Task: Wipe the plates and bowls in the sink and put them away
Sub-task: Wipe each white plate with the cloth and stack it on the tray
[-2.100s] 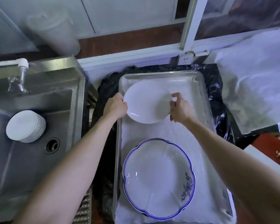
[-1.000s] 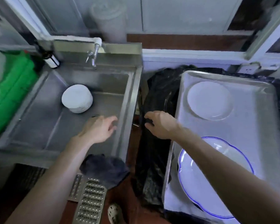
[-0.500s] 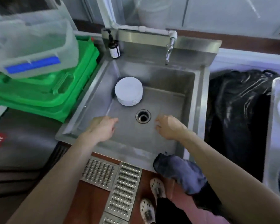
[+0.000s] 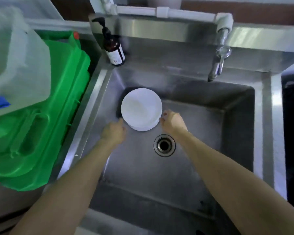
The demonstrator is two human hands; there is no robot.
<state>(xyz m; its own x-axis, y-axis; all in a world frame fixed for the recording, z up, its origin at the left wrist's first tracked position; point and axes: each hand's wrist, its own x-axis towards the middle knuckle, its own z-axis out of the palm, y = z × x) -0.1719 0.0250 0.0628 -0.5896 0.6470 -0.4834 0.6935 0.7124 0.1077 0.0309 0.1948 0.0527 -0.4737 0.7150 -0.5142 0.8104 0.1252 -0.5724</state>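
1. The steel sink (image 4: 241, 150) is holding the work low and contained, so both arms are reaching down into it.
2. The stack of white plates (image 4: 140, 108) is sitting at the basin's far left, plain, round and glossy.
3. The left hand (image 4: 113, 133) is hovering just beside its near-left edge, gripping nothing; the right hand (image 4: 172, 122) is apparently pinching the top rim.
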